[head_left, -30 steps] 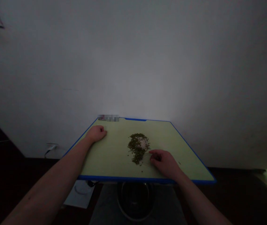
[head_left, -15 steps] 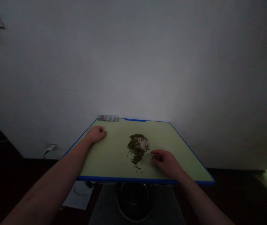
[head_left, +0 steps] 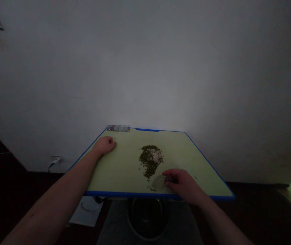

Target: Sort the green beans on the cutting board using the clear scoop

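My left hand (head_left: pixel 105 145) rests as a closed fist on the left side of the pale green tabletop (head_left: pixel 125 177), with nothing showing in it. In my right hand (head_left: pixel 180 182) is a clear, round-edged piece, like a plastic lid (head_left: pixel 158 182), gripped by its right side. The lid's curved edge touches the tabletop near the front, beside a few stray grains. Just beyond it lies a pile of small green beans (head_left: pixel 147 158), with a patch of whitish grains (head_left: pixel 156 156) on its right side.
A dark, shiny bowl (head_left: pixel 147 238) sits on my lap below the table's blue front edge (head_left: pixel 125 194). A blurred item (head_left: pixel 120 128) lies at the far left corner. The wall (head_left: pixel 145 68) stands behind the table. A plug (head_left: pixel 56 160) is in a socket at left.
My right hand has drawn the clear lid toward the front edge, and the stray beans in front of the pile have moved with it. My left hand has stayed put.
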Tool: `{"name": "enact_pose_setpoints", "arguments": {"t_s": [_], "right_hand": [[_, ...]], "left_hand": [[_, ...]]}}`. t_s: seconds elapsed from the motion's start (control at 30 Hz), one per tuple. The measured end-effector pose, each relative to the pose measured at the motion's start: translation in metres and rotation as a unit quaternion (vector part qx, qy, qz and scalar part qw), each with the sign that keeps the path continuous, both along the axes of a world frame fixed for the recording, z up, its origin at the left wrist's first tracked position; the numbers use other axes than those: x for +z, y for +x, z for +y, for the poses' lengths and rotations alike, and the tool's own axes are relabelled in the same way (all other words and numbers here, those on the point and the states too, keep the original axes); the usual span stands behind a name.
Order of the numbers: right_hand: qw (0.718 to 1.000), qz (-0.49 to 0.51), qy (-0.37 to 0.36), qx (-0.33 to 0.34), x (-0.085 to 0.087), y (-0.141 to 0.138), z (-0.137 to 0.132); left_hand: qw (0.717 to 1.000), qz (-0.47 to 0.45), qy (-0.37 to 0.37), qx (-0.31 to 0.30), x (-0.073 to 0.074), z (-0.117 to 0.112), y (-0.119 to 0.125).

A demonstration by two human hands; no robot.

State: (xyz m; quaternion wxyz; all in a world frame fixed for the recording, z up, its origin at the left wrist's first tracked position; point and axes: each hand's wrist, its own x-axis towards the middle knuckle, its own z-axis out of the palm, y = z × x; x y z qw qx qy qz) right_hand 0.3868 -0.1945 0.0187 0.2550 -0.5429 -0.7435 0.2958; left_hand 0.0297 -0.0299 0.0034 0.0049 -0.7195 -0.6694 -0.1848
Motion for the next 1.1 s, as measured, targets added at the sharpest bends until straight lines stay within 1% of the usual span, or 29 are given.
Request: {"name": "enact_pose_setpoints", "arguments": {"t_s": [0.27, 0.43, 0.6, 0.7, 0.83, 0.97, 1.1], "right_hand": [[0.999, 0.028, -0.016, -0.012, -0.006, 0.009, -0.009], [0.998, 0.048, -0.035, 0.003, -0.008, 0.012, -0.011], [0.997, 0.066, -0.032, -0.003, -0.007, 0.008, -0.002], [0.999, 0.052, -0.010, -0.009, -0.007, -0.001, 0.008], [0.999, 0.036, 0.013, 0.026, -0.007, -0.013, 0.016], [0.998, 0.029, 0.000, 0.059, -0.006, -0.015, 0.015], [0.998, 0.024, -0.014, 0.064, -0.005, -0.013, 0.010]], "left_hand": [[1.000, -0.013, -0.014, 0.013, 0.002, -0.002, 0.003], [1.000, -0.004, -0.005, 0.010, 0.002, -0.001, 0.001], [1.000, -0.013, -0.003, 0.012, 0.002, -0.002, 0.001], [1.000, -0.018, -0.005, 0.015, 0.005, -0.004, 0.003], [1.000, -0.015, -0.012, 0.020, 0.005, -0.004, 0.004], [1.000, -0.014, -0.010, 0.013, 0.002, -0.003, 0.001], [1.000, -0.017, -0.010, 0.011, 0.001, -0.002, -0.001]]}}
